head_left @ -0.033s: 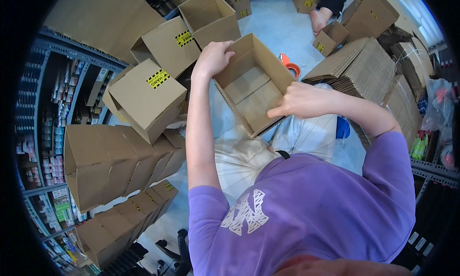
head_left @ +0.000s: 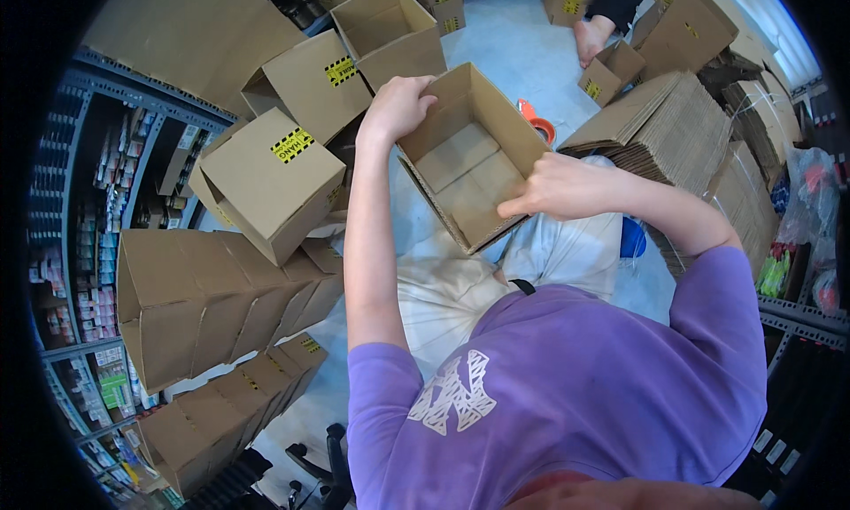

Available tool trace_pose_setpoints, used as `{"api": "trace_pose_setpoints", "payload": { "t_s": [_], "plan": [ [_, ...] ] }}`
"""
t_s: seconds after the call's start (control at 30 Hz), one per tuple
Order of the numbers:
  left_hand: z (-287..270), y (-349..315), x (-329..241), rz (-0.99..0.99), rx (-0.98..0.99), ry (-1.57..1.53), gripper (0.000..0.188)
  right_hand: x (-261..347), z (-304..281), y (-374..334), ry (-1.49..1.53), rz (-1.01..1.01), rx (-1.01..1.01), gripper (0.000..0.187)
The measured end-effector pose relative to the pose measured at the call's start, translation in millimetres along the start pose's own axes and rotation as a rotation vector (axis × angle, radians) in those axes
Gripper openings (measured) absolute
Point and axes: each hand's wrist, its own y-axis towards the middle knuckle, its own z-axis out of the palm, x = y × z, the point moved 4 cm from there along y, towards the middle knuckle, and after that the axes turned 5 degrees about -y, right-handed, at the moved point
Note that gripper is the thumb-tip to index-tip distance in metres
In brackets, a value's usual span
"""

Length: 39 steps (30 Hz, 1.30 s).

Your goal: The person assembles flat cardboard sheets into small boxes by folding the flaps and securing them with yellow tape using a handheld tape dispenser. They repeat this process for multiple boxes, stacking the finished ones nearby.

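An open-topped brown cardboard box [head_left: 456, 156] is held over my lap, its inside and bottom flaps facing up at me. At its far left corner, my left hand [head_left: 398, 110] is closed on the upper edge. My right hand [head_left: 560, 187] grips the right wall, with a finger or thumb reaching inside and the other fingers partly hidden. Just beyond the box's right side, a red-orange tape dispenser [head_left: 537, 125] lies on the floor.
Several made-up boxes [head_left: 270, 178] with yellow-black labels are piled on the left, before shelves of small packages [head_left: 111, 218]. Flat cardboard stacks [head_left: 651, 125] stand at right. Another person's bare foot [head_left: 591, 41] shows at the far side. A chair base [head_left: 328, 466] is lower left.
The box and both hands have shifted very slightly to the right. Both hands keep their hold on it.
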Motion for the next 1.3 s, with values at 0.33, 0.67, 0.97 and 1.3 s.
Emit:
{"api": "trace_pose_setpoints", "payload": {
  "t_s": [0.33,0.67,0.97,1.3],
  "plan": [
    [6,8,5,0.032,-0.039,0.139,0.03,-19,-27,19,0.265,-0.016,-0.125,0.033],
    [-13,-37,17,-0.095,-0.053,-0.207,0.032,-227,-45,193,-0.221,0.542,-0.294,0.044],
    [1,-86,7,-0.022,-0.663,-0.619,0.023,-124,-235,-53,0.162,0.345,-0.995,0.037],
    [45,-73,44,-0.099,-0.729,-0.733,0.043,-76,-152,-45,0.671,0.35,-0.669,0.062]
  ]
}}
